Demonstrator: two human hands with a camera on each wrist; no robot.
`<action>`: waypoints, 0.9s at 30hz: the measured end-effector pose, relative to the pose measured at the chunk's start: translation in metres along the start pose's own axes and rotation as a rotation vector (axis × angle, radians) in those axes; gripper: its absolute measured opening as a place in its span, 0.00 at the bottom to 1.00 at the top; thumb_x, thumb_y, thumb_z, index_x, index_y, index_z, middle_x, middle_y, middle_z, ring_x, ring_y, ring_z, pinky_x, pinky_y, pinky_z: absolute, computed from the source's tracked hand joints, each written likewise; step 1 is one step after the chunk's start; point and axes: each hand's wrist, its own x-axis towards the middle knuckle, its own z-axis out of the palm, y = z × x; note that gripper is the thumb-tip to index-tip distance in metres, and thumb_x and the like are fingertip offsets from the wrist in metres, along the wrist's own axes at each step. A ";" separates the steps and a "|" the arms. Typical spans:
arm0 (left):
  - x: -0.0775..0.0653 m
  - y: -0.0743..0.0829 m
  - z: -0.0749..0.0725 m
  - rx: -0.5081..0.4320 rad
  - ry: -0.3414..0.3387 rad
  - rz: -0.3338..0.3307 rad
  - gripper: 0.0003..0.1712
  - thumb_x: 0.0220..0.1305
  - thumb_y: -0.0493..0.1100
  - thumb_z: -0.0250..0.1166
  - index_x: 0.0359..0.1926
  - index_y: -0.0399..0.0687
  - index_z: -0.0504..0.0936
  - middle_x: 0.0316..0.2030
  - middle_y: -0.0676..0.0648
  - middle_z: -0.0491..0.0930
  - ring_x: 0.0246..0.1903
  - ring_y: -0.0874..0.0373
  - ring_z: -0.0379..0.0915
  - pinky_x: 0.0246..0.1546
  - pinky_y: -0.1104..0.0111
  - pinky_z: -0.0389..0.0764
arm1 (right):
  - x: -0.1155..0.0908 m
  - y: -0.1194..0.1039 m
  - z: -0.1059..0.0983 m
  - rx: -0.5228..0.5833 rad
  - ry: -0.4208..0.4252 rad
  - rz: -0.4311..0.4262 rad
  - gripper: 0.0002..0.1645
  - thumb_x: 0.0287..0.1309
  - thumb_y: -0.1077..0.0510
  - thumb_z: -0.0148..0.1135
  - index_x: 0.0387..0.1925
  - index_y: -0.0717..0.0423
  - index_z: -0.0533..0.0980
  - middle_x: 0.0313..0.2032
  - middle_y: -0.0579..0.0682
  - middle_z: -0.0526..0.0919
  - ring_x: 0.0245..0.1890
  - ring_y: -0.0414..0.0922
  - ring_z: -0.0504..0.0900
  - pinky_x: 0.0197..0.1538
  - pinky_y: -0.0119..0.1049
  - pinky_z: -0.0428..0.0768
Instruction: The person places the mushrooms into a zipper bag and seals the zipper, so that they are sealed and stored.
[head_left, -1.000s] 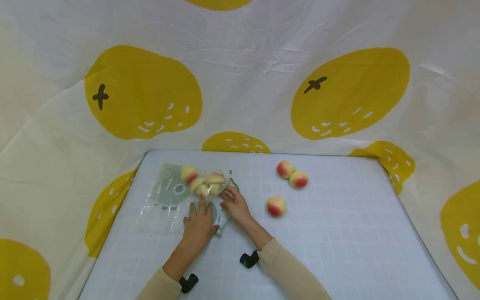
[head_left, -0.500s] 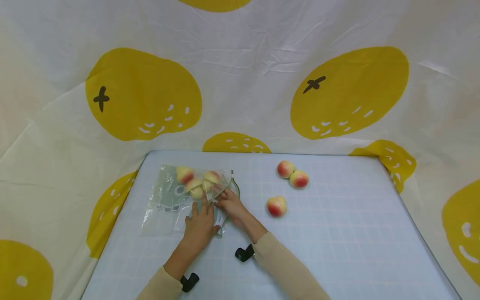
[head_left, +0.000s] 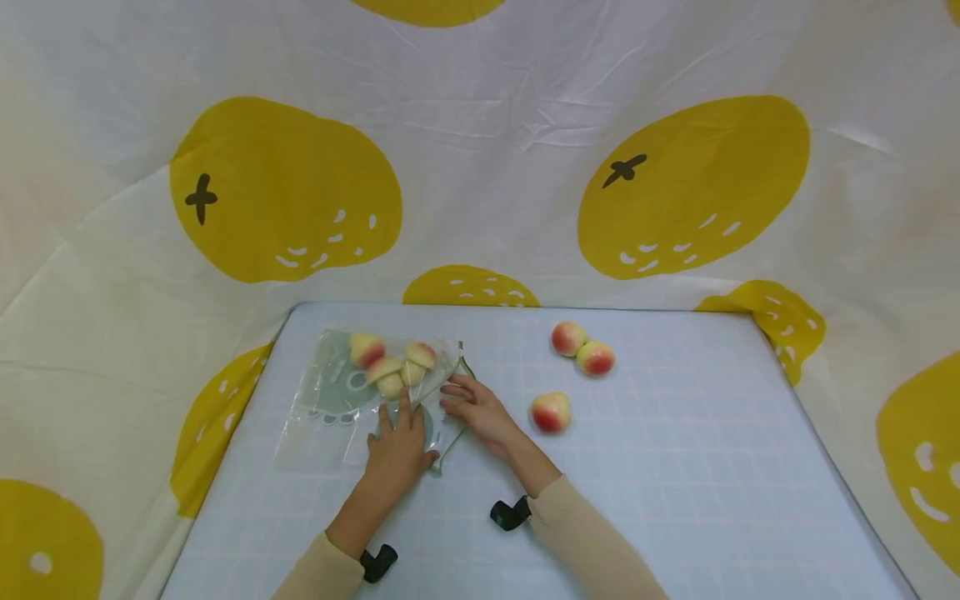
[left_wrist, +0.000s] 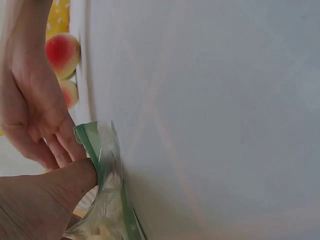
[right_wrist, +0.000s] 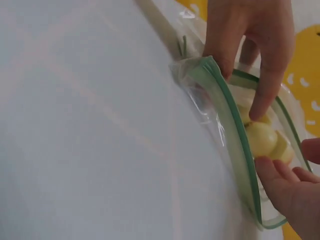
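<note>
A clear zip bag with a green cartoon print and a green-edged mouth lies on the table, its mouth to the right. Several red-and-yellow peaches are inside, their outlines distorted by the plastic. My left hand rests on the bag with fingers spread. In the right wrist view its fingers reach inside the gaping mouth, and in the left wrist view the thumb lies at the green rim. Close to that mouth is my right hand, fingers loosely bent, holding nothing; its fingertips reach the opening in the right wrist view.
Right of the bag, one peach sits alone. Farther back, two more peaches touch each other. The pale checked tabletop meets a hanging cloth with yellow fruit prints behind. Each wrist wears a black camera.
My right hand reached further into the bag half a second ago, then drew back to the right with nothing in it. The peaches inside shifted slightly left; my left hand stays in place.
</note>
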 end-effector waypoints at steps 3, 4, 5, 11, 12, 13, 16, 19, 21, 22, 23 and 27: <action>0.000 0.000 0.000 0.001 -0.002 0.000 0.49 0.51 0.56 0.78 0.66 0.32 0.69 0.74 0.29 0.50 0.66 0.19 0.51 0.43 0.29 0.72 | -0.009 -0.004 -0.006 -0.042 -0.007 0.006 0.31 0.66 0.73 0.52 0.70 0.73 0.59 0.63 0.74 0.69 0.63 0.66 0.71 0.60 0.43 0.75; 0.000 0.000 0.000 0.005 0.002 0.003 0.49 0.51 0.56 0.78 0.66 0.32 0.69 0.74 0.29 0.50 0.65 0.20 0.51 0.42 0.30 0.72 | -0.013 -0.007 -0.007 -0.058 -0.012 0.003 0.31 0.66 0.73 0.52 0.69 0.73 0.59 0.63 0.75 0.69 0.63 0.67 0.70 0.60 0.43 0.75; 0.000 0.000 0.000 0.010 0.005 0.005 0.49 0.51 0.56 0.78 0.66 0.32 0.70 0.74 0.29 0.51 0.65 0.20 0.52 0.42 0.30 0.72 | -0.016 -0.009 -0.009 -0.071 -0.017 -0.002 0.31 0.66 0.73 0.53 0.69 0.74 0.59 0.63 0.75 0.69 0.63 0.67 0.70 0.59 0.43 0.75; -0.001 -0.001 0.000 0.039 0.029 0.014 0.50 0.51 0.56 0.79 0.66 0.32 0.70 0.73 0.28 0.52 0.65 0.21 0.54 0.41 0.31 0.73 | -0.036 -0.031 -0.013 -0.157 -0.030 -0.077 0.32 0.67 0.70 0.56 0.69 0.73 0.60 0.63 0.75 0.69 0.63 0.68 0.70 0.60 0.40 0.75; -0.002 -0.001 0.000 0.041 0.031 0.014 0.50 0.50 0.56 0.79 0.66 0.31 0.70 0.74 0.28 0.51 0.65 0.21 0.54 0.41 0.31 0.74 | -0.040 -0.036 -0.013 -0.170 -0.026 -0.086 0.31 0.67 0.70 0.57 0.69 0.72 0.61 0.63 0.74 0.69 0.63 0.68 0.70 0.60 0.40 0.74; -0.002 -0.001 0.000 0.041 0.036 0.014 0.50 0.50 0.56 0.79 0.65 0.31 0.70 0.73 0.28 0.52 0.65 0.21 0.55 0.41 0.31 0.74 | -0.043 -0.040 -0.014 -0.185 -0.023 -0.098 0.31 0.67 0.69 0.57 0.69 0.72 0.62 0.63 0.73 0.70 0.63 0.68 0.69 0.60 0.40 0.75; -0.002 0.000 0.000 0.041 0.044 0.015 0.50 0.50 0.56 0.79 0.65 0.31 0.70 0.73 0.28 0.52 0.64 0.21 0.55 0.41 0.31 0.74 | -0.051 -0.050 -0.018 -0.221 -0.008 -0.124 0.29 0.68 0.68 0.57 0.68 0.70 0.63 0.62 0.70 0.72 0.63 0.68 0.69 0.60 0.40 0.75; -0.002 0.000 0.001 0.037 0.057 0.017 0.49 0.49 0.55 0.79 0.65 0.31 0.70 0.73 0.28 0.53 0.64 0.21 0.56 0.41 0.31 0.73 | -0.058 -0.057 -0.022 -0.250 0.013 -0.146 0.28 0.68 0.69 0.57 0.68 0.68 0.65 0.62 0.68 0.73 0.63 0.68 0.70 0.59 0.39 0.75; -0.003 0.000 0.000 0.034 0.055 0.017 0.49 0.50 0.55 0.79 0.65 0.31 0.70 0.73 0.28 0.52 0.64 0.21 0.55 0.41 0.31 0.73 | -0.062 -0.062 -0.026 -0.268 0.033 -0.159 0.28 0.68 0.70 0.58 0.68 0.67 0.66 0.62 0.67 0.73 0.63 0.66 0.71 0.59 0.39 0.76; -0.003 0.000 0.000 0.029 0.055 0.017 0.49 0.50 0.55 0.79 0.65 0.31 0.70 0.73 0.28 0.52 0.64 0.21 0.55 0.41 0.30 0.73 | -0.065 -0.064 -0.027 -0.276 0.045 -0.162 0.28 0.67 0.70 0.58 0.67 0.66 0.66 0.62 0.67 0.74 0.63 0.64 0.71 0.59 0.39 0.76; -0.004 0.000 -0.001 0.025 0.055 0.018 0.49 0.50 0.55 0.79 0.65 0.31 0.70 0.73 0.27 0.52 0.64 0.21 0.55 0.41 0.30 0.73 | -0.067 -0.067 -0.029 -0.288 0.059 -0.166 0.28 0.67 0.70 0.59 0.67 0.65 0.67 0.61 0.65 0.74 0.63 0.63 0.72 0.59 0.39 0.76; -0.006 0.001 -0.002 0.016 0.048 0.018 0.49 0.50 0.54 0.79 0.65 0.30 0.70 0.73 0.27 0.52 0.64 0.20 0.55 0.41 0.30 0.72 | -0.076 -0.074 -0.036 -0.329 0.105 -0.180 0.28 0.67 0.68 0.60 0.67 0.62 0.68 0.61 0.61 0.76 0.62 0.59 0.73 0.59 0.38 0.76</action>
